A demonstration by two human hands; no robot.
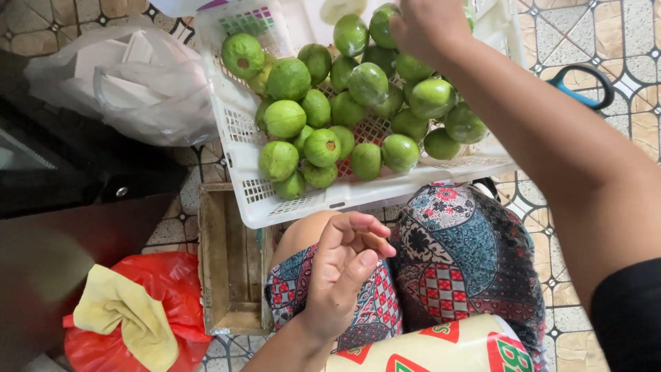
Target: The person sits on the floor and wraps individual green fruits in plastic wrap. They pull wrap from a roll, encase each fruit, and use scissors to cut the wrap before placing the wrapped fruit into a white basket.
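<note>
Reaching right hand (427, 24) into basket (241, 148) | left hand (348, 265) empty

The basket (237, 148) is white moulded plastic, perforated in a fine lattice and faintly glossy; the green fruits (322, 147) in it have smooth, waxy skins that catch light; the crate (231, 258) below is raw, rough, matt wood; the translucent bag (127, 86) is thin, crinkled plastic film; the red bag (172, 282) is shiny plastic too; the yellow cloth (120, 313) on it is soft, matt fabric; the floor tiles (630, 86) look glazed and smooth; the roll (441, 348) has a slick printed film surface.
</note>
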